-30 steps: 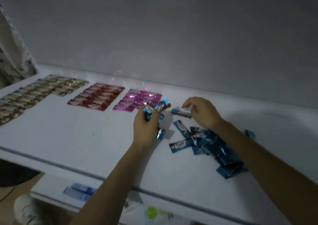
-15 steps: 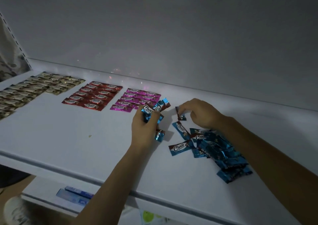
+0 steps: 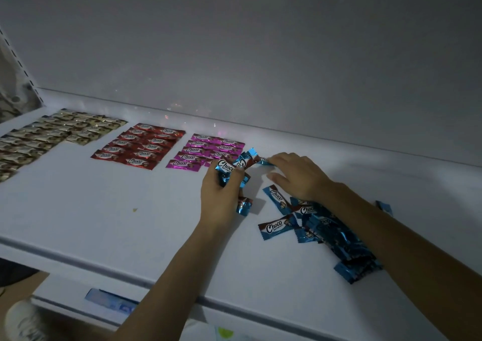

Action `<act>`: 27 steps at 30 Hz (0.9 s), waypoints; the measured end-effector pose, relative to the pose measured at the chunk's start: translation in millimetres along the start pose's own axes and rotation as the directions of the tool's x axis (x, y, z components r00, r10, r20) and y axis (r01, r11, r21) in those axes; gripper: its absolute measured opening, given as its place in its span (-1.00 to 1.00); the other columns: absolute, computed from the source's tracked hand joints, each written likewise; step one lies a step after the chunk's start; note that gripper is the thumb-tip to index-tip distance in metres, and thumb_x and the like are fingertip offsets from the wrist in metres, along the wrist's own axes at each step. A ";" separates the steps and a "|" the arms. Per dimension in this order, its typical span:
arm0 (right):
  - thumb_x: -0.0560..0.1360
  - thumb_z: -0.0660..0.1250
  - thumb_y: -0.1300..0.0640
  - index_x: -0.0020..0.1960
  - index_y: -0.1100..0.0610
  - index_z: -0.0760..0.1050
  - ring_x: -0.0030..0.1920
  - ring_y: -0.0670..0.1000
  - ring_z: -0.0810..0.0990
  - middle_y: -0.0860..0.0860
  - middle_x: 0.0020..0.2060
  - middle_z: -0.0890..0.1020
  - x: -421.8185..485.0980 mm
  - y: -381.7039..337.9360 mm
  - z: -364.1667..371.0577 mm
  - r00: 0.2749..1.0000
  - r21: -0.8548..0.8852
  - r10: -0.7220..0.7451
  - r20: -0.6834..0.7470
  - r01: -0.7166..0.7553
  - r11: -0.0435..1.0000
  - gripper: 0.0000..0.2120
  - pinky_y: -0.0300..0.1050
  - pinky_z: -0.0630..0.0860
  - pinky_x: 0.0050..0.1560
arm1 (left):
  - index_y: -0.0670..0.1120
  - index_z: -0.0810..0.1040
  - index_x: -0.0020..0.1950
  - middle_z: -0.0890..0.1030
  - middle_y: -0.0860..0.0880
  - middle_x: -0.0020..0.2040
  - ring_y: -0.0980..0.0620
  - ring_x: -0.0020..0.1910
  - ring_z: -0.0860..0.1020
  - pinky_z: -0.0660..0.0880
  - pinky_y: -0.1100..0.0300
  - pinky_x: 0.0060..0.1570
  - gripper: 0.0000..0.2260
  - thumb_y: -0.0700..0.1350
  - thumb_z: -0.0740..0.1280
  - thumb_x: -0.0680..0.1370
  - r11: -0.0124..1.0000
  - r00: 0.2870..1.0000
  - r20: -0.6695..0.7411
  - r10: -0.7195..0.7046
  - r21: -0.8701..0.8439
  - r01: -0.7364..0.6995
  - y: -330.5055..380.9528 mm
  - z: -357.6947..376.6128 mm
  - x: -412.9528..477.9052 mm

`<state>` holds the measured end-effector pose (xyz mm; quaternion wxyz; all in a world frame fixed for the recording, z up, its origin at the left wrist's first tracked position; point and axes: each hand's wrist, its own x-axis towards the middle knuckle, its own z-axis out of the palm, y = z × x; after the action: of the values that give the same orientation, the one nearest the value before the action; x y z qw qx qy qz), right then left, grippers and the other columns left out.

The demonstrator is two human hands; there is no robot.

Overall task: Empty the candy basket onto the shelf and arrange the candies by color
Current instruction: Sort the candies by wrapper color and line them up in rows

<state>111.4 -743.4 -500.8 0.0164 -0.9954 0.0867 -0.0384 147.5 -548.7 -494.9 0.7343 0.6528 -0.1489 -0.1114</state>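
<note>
- Left hand clutches several blue foil candies; my right hand, fingers extended, presses one blue candy flat.
- White shelf, dim: gold, red, pink rows; loose blue pile under right forearm.

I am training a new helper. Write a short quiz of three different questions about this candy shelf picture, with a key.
1. True or false: the pink candies lie between the red candies and the gold candies.
2. Which colour is not yet laid in rows? A) red B) blue C) gold
3. Fill in: the left hand holds several ____ candies.

Key:
1. False; red lies between gold and pink.
2. B; the blue candies lie in a loose pile under the right hand.
3. Blue.
</note>
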 end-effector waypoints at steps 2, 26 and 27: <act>0.63 0.02 -0.09 0.46 0.10 0.23 0.28 0.03 0.36 0.04 0.35 0.38 6.2 3.5 0.9 1.000 -0.059 0.025 0.007 -0.025 0.998 -0.53 -0.03 0.29 0.26 | -0.08 0.45 0.03 0.56 0.02 -0.12 0.21 -0.24 0.60 0.45 0.44 -0.43 -0.93 -0.10 0.27 0.61 0.999 1.000 0.007 -0.008 -0.035 0.008 2.3 1.2 -1.3; 0.58 0.23 0.22 -0.12 0.16 0.55 -0.25 0.00 0.68 0.02 -0.29 0.69 -36.4 -39.4 -30.3 0.948 0.967 0.307 -0.079 -0.002 0.254 -0.85 0.00 0.57 -0.03 | -0.01 0.60 -0.01 0.65 0.02 -0.22 0.16 -0.25 0.59 0.49 0.35 -0.28 -0.87 -0.20 0.29 0.59 0.994 0.984 0.154 0.094 -0.061 -0.085 -5.1 0.3 -3.0; 0.59 0.22 0.22 -0.12 0.16 0.54 -0.25 0.00 0.68 0.02 -0.30 0.69 -39.2 -38.4 -30.9 0.936 0.978 0.343 -0.075 0.003 0.208 -0.84 -0.03 0.56 -0.05 | 0.01 0.60 -0.02 0.66 0.04 -0.21 0.18 -0.24 0.61 0.50 0.35 -0.28 -0.87 -0.19 0.29 0.59 0.996 0.987 0.141 0.071 -0.065 -0.062 -4.1 0.7 -3.7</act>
<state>77.0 -699.6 -471.4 0.6214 -0.7357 0.1555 -0.2201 143.9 -548.5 -499.1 0.7446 0.6152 -0.2194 -0.1378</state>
